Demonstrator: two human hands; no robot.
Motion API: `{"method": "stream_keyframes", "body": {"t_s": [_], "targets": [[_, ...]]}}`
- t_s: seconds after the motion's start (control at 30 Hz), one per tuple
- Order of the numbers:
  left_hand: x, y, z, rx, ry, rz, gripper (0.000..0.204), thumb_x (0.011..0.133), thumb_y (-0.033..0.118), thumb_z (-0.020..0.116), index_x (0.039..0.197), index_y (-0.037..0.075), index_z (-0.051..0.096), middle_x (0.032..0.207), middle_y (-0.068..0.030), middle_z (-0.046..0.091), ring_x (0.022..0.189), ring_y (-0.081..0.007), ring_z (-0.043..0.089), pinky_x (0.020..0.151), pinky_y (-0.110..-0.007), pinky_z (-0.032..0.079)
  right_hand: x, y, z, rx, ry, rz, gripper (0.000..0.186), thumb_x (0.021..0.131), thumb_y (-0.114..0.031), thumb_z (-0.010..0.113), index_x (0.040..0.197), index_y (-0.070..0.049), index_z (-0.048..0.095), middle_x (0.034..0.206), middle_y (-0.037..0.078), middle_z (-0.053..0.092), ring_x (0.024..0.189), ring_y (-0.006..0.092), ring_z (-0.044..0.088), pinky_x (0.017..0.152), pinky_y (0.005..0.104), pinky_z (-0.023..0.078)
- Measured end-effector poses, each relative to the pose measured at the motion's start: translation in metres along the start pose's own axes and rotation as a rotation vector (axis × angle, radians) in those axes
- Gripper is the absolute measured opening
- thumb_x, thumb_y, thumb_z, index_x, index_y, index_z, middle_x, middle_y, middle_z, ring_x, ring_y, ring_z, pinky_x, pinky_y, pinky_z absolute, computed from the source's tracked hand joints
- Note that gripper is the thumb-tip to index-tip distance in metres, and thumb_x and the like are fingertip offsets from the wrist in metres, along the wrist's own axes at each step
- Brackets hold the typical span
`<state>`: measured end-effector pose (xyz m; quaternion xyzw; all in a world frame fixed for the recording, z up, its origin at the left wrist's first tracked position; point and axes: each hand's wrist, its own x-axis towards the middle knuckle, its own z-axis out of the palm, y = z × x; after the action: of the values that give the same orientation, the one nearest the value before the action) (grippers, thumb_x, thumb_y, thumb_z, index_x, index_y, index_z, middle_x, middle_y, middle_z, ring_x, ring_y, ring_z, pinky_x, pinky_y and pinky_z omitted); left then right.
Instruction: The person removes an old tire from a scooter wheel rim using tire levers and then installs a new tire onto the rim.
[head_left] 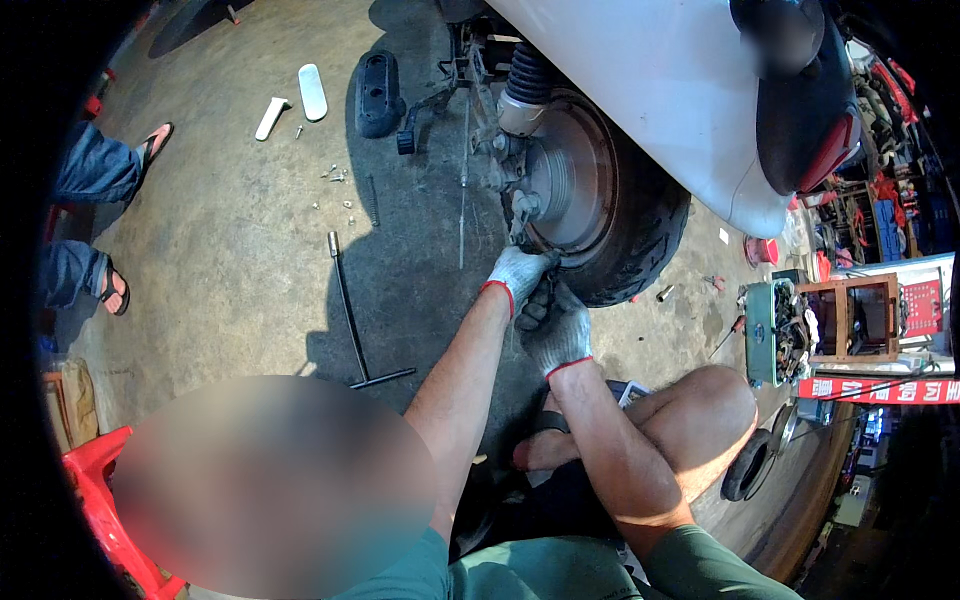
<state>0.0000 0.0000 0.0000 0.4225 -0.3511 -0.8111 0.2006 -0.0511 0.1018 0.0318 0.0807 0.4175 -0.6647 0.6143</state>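
Observation:
Both my hands wear pale work gloves with red cuffs and meet at the lower edge of a scooter's rear wheel (650, 235). My left hand (522, 272) is closed by the brake arm (521, 207), close to the wheel's hub (555, 190). Just beside it, my right hand (557, 330) has its fingers bent and pressed together near the tyre. Whatever they grip is hidden by the gloves. A thin metal rod (462, 225) runs down left of the hub. Above the hub sits a shock absorber (523, 100) with a black coil spring.
On the floor to the left lie a T-handle socket wrench (346, 305), a loose spring (373, 200), a black cover (378, 92), a white oblong part (312, 92) and small bolts (337, 178). Another person's sandalled foot (115, 290) is farther left. A green toolbox (762, 335) stands right.

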Motion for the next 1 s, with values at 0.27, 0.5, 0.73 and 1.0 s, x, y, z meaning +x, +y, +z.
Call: {"method": "stream_keyframes", "body": {"t_s": [0.27,0.5,0.73,1.0], "targets": [[-0.001,0.000,-0.001,-0.082,-0.007,0.044,0.023,0.083,0.021,0.071,0.093,0.000,0.067,0.069,-0.0075,0.063,0.049,-0.0150,0.054,0.043,-0.031,0.040,-0.001,0.002,0.008,-0.042,0.025,-0.020,0.012,0.095,-0.020,0.053,0.084,-0.018,0.058,0.064,-0.006,0.049,0.054,0.0084,0.047,0.047,0.0208,0.039],[-0.004,0.003,0.002,-0.032,0.035,0.052,0.023,0.084,0.022,0.070,0.091,0.000,0.068,0.065,-0.0065,0.061,0.047,-0.0154,0.053,0.041,-0.031,0.038,0.001,0.000,0.004,-0.026,0.038,0.005,0.011,0.094,-0.023,0.054,0.086,-0.019,0.059,0.065,-0.006,0.051,0.054,0.0080,0.048,0.047,0.0208,0.038],[-0.018,0.015,0.004,-0.028,0.017,-0.114,0.025,0.084,0.023,0.070,0.092,0.000,0.067,0.069,-0.0071,0.062,0.048,-0.0158,0.052,0.042,-0.031,0.038,-0.003,-0.002,0.004,0.040,-0.020,0.034,0.013,0.095,-0.026,0.055,0.085,-0.018,0.058,0.064,-0.006,0.049,0.054,0.0092,0.047,0.047,0.0223,0.037],[-0.006,0.004,0.002,-0.005,0.016,0.009,0.024,0.084,0.021,0.070,0.095,-0.001,0.068,0.071,-0.0080,0.063,0.050,-0.0158,0.054,0.043,-0.031,0.040,-0.003,0.000,0.005,0.014,0.042,-0.004,0.012,0.094,-0.026,0.054,0.086,-0.017,0.056,0.062,-0.006,0.046,0.053,0.0088,0.045,0.047,0.0227,0.037]]}}
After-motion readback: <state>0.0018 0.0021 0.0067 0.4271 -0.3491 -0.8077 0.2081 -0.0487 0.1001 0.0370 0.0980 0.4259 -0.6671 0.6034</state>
